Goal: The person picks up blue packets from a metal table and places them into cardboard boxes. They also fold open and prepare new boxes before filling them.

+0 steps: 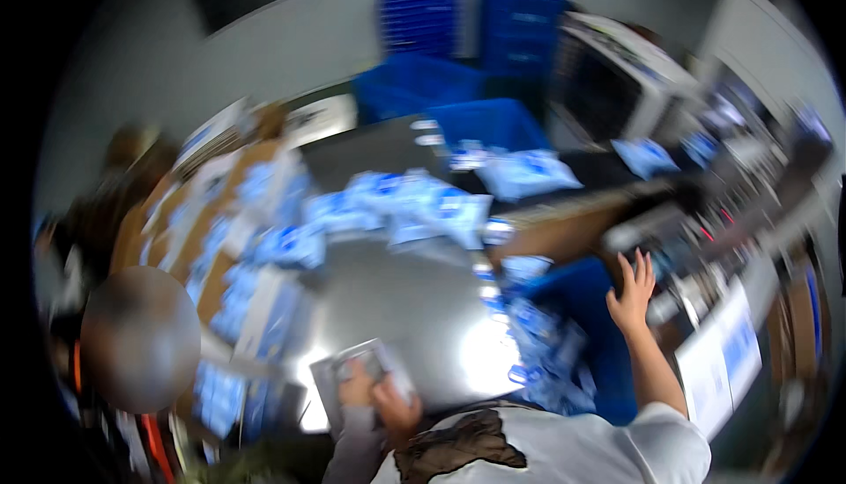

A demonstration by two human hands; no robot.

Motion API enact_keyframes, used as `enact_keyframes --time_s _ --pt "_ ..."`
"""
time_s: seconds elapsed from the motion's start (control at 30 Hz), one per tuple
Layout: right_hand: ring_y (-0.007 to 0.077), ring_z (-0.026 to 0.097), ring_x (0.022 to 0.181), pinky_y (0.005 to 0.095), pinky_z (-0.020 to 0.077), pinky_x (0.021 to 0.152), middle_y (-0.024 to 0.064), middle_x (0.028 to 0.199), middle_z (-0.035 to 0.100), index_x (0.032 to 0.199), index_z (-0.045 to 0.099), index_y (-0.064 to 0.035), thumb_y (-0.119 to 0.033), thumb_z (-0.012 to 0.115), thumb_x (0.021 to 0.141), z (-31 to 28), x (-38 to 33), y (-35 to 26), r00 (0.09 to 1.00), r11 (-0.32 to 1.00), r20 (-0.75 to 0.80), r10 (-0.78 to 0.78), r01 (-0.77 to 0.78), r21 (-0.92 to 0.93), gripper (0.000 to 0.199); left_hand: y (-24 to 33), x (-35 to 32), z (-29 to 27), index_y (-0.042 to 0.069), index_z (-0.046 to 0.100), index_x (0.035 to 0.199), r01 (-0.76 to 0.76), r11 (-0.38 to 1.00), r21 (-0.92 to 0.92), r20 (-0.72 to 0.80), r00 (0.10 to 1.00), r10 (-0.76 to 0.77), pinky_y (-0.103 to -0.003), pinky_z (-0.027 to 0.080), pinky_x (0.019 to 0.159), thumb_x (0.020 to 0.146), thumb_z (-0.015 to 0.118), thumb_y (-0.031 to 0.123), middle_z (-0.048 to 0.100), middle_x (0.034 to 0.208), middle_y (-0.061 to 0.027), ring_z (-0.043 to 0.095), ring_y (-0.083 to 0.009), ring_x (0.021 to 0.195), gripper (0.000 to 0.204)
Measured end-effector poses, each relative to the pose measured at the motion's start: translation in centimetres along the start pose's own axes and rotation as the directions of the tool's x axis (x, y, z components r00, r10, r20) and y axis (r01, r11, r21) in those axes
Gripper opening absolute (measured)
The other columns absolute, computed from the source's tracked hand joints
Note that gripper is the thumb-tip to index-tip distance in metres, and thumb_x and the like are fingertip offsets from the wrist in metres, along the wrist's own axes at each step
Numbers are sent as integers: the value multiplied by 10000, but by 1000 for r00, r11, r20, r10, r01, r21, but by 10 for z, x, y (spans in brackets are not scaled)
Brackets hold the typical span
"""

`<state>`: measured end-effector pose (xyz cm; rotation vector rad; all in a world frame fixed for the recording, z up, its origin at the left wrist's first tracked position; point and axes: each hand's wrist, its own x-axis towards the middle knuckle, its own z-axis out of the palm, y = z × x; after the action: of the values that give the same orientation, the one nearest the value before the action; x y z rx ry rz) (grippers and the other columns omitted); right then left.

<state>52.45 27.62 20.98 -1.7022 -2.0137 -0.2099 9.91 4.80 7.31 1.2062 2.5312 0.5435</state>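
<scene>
My right hand (629, 297) is stretched out to the right with its fingers spread, and nothing shows in it. It is above the right edge of a blue bin (608, 343) holding light-blue plastic packets (551, 343), near a machine (656, 246). My left hand (398, 408) is low in front of me at the near edge of a shiny metal table (397, 290). It lies beside a pale flat rectangular thing (397, 365), its fingers smeared by motion. Another person's grey-sleeved hand (357, 384) rests on that flat thing.
Light-blue packets (441, 206) are heaped along the table's far side. More fill cardboard boxes (216, 264) at left, beside the other person. A dark conveyor belt (599, 162) carries packets (529, 171) at the back. Blue crates (524, 17) are stacked behind; white sheets (723, 352) hang at right.
</scene>
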Motion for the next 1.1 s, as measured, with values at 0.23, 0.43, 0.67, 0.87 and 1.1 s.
enact_keyframes --time_s 0.23,0.43,0.67,0.87,1.1 --pt "427 -36 1390 687 75 1017 262 1501 12 1475 66 -284 -482 791 548 -103 -131 163 537 577 229 812 -676 -458 1193 114 -30 20 23 439 1224 -414 803 -428 -30 895 446 -359 407 816 693 657 -1 364 1095 -123 461 -216 847 575" --pt "470 384 1233 496 430 934 302 1365 335 1432 242 -166 -328 834 568 -114 -189 134 772 619 140 620 -372 -691 1060 133 -24 32 56 497 1181 -546 688 -478 81 753 653 -326 430 742 700 658 -6 383 1104 -112 451 -183 762 511" --pt "249 627 772 360 522 605 114 839 619 1118 580 -106 -105 572 757 -151 -166 127 942 699 -125 310 -315 -642 361 137 -7 32 40 522 1141 -639 597 -485 80 647 758 -343 469 726 745 651 53 402 1148 -138 509 -233 796 416" --pt "202 625 742 331 510 593 65 795 624 999 599 -107 -168 483 871 -48 -219 228 893 512 -81 442 -326 -795 183 141 -15 45 123 537 1134 -528 645 -553 248 634 732 -375 497 774 786 622 103 430 1184 -114 579 -282 918 359" --pt "188 654 705 321 548 595 113 824 681 972 660 -14 -198 528 864 -54 -240 298 992 688 50 118 -46 -725 250 117 -28 41 106 526 1112 -563 553 -614 130 619 774 -361 477 759 794 595 96 437 1133 -83 560 -260 887 326"
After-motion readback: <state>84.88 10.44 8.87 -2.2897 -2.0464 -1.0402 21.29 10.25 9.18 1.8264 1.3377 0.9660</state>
